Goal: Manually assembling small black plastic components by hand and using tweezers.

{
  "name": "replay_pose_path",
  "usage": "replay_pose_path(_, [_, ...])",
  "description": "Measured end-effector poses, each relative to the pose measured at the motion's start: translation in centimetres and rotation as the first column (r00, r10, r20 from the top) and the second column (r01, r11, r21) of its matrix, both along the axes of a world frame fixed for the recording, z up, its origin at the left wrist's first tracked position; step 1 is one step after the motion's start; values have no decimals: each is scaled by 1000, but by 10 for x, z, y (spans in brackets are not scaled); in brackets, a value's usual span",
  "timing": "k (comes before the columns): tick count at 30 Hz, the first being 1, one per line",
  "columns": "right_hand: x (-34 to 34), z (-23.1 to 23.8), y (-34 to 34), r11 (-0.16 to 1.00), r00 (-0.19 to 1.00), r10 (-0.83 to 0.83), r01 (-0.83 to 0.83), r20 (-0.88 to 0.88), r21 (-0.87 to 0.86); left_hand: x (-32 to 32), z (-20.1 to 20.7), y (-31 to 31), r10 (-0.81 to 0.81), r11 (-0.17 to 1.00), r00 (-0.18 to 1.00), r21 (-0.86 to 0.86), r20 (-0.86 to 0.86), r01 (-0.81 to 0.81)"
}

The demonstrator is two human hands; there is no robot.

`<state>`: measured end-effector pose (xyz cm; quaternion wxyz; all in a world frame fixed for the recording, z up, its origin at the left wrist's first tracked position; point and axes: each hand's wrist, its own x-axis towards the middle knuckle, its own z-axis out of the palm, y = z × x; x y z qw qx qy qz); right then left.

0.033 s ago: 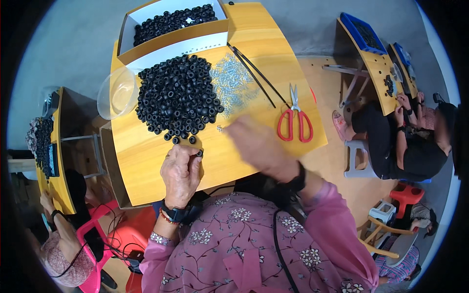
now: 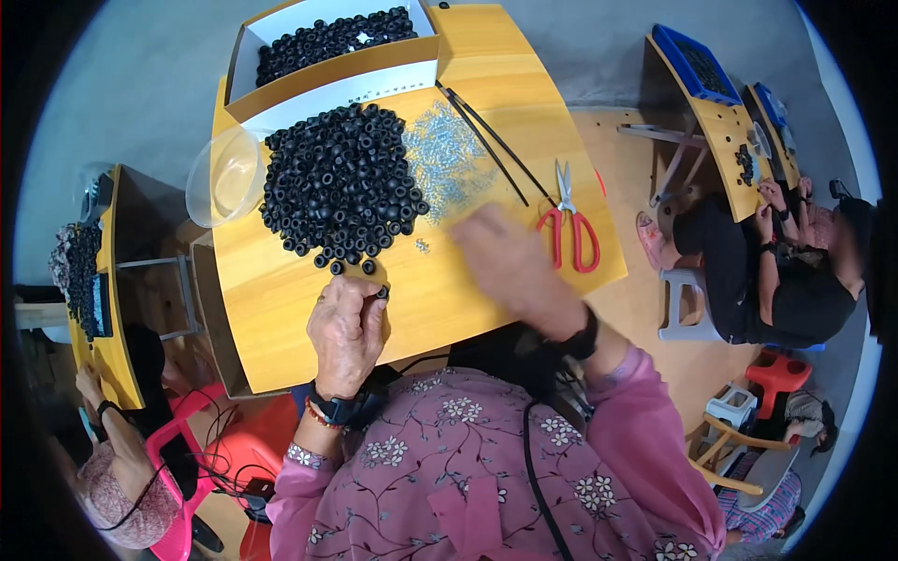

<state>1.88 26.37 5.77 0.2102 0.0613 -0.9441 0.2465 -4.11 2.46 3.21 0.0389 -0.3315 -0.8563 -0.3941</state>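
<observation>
Black ring-shaped bead (image 2: pixel 383 293), just left of the frame's centre, sits at the fingertips of the left hand (image 2: pixel 344 327), thumb and forefinger closed on it. It's a small hold; a slack pinch could, I'd judge, let the bead roll off the table (image 2: pixel 271 332). Those knuckles are close to the nearest strays of the black bead pile (image 2: pixel 341 182), left of centre, so a nudge might scatter them. The right hand (image 2: pixel 477 234), centre frame, is too blurred for me to tell how its fingers stand or whether they hold anything. A hasty sweep there might snag the red-handled scissors (image 2: pixel 567 204). Compared with the earlier frame, that hand has shifted rightward, overlapping one scissor handle and leaving the little silvery cluster (image 2: pixel 423 246) uncovered; the left hasn't moved noticeably.
</observation>
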Motion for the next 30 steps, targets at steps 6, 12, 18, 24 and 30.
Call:
replay_pose_path(6, [6, 6, 63, 954, 953, -251, 213, 171, 212, 1, -1, -1, 33, 999, 999, 22, -27, -32])
replay_pose_path(12, [2, 2, 65, 956, 945, -196, 126, 260, 264, -1, -6, -10, 33, 973, 991, 221, 128, -61])
replay_pose_path(18, [4, 19, 29, 958, 962, -15, 92, 271, -273, 1, -18, -20, -16, 891, 944, 432, 331, -137])
replay_pose_path(24, [1, 12, -40, 424, 805, 432, 217, 407, -879, 5, -13, -22, -72, 832, 875, 513, 479, -212])
replay_pose_path(30, [-8, -12, -69, 303, 845, 444, 172, 299, -937, 12, -12, -26, -246, 813, 818, 571, 519, -118])
